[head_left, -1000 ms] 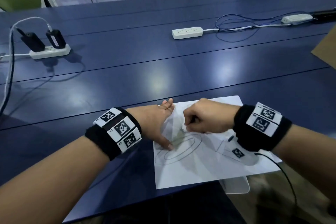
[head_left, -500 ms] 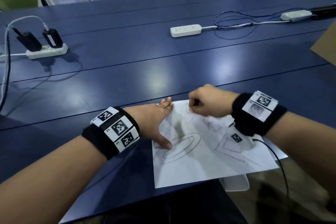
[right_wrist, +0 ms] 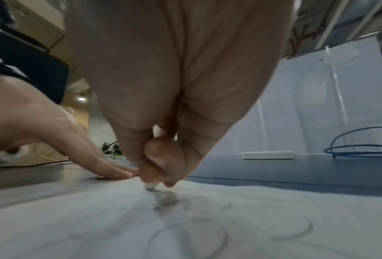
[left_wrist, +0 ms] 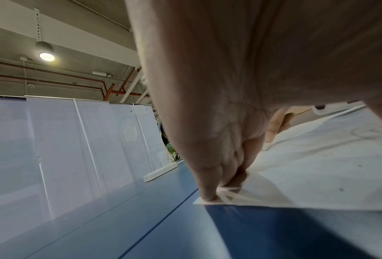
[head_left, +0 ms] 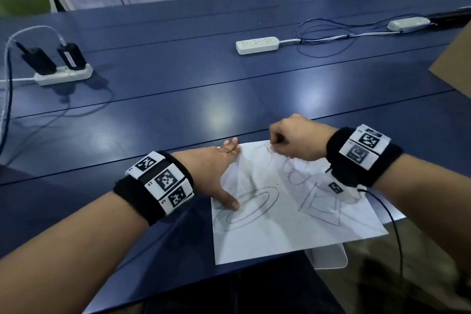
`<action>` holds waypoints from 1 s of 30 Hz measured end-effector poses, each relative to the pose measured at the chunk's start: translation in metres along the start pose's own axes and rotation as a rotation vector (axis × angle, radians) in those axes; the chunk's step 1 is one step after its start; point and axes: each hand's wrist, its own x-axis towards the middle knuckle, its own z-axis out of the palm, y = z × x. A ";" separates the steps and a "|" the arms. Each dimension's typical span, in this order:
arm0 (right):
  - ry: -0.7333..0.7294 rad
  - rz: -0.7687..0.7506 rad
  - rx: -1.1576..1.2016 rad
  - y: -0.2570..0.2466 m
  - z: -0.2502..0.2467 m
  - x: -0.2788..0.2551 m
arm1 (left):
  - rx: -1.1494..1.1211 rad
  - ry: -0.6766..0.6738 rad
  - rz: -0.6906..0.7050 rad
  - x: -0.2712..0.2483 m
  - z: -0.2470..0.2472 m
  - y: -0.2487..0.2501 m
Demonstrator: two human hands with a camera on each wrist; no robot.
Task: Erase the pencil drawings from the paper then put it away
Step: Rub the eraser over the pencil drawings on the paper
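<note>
1. A white sheet of paper point(head_left: 293, 214) is lying flat at the near edge of a dark blue desk point(head_left: 178, 109), its near right corner reaching past that edge.
2. Pencil drawings are showing on the sheet: a double oval point(head_left: 244, 208) toward the left edge, a triangle point(head_left: 322, 208) toward the right edge, and loose curls point(head_left: 293, 173) between them, nearer the far edge.
3. The person's left hand point(head_left: 216, 168) is lying spread and flat on the paper's left edge, straight fingers pressing the far left corner, thumb tip pressing beside the oval.
4. The left wrist view is showing those fingertips point(left_wrist: 209, 196) pinning the corner of the sheet to the desk.
5. The person's right hand point(head_left: 298, 139) is curling into a loose fist over the far edge of the paper.
6. Its thumb and fingers are pinching a small white eraser point(right_wrist: 151, 186), whose grey tip is touching the paper.
7. A grey smudge point(right_wrist: 166, 200) is lying on the sheet just beside the eraser tip.
8. A black band with printed square markers is wrapping each wrist.
9. A white power strip point(head_left: 257, 45) is lying toward the far edge of the desk.
10. Another white power strip point(head_left: 63, 75), holding two black plugs, is sitting toward the far left corner.
</note>
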 end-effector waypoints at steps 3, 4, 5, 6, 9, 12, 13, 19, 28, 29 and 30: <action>-0.094 -0.106 0.026 -0.010 0.008 -0.013 | -0.018 0.007 0.002 0.000 0.000 0.000; -0.127 -0.129 0.032 -0.014 0.012 -0.017 | -0.023 0.008 0.004 0.001 0.000 -0.001; -0.129 -0.137 0.023 -0.015 0.013 -0.018 | -0.023 0.009 0.004 0.001 0.000 0.000; -0.099 -0.128 0.003 -0.013 0.012 -0.017 | -0.018 0.008 0.003 0.001 -0.001 0.000; 0.007 0.004 -0.019 0.000 0.001 -0.004 | -0.001 -0.001 -0.002 0.000 -0.002 0.000; 0.009 -0.005 -0.036 0.000 0.000 -0.005 | 0.005 -0.001 -0.004 0.000 -0.002 0.002; -0.020 -0.050 -0.027 -0.006 0.003 -0.009 | -0.002 0.003 -0.003 0.000 -0.003 0.002; -0.062 -0.135 -0.042 -0.018 0.013 -0.011 | -0.014 0.001 0.002 -0.001 -0.004 0.002; -0.108 -0.115 0.059 -0.011 0.013 -0.012 | -0.002 0.008 -0.005 0.000 -0.001 0.001; -0.096 -0.111 0.043 -0.010 0.012 -0.011 | 0.002 0.009 -0.003 0.000 -0.001 0.000; -0.054 -0.085 0.017 -0.007 0.009 -0.006 | 0.006 0.009 -0.001 0.000 -0.001 0.000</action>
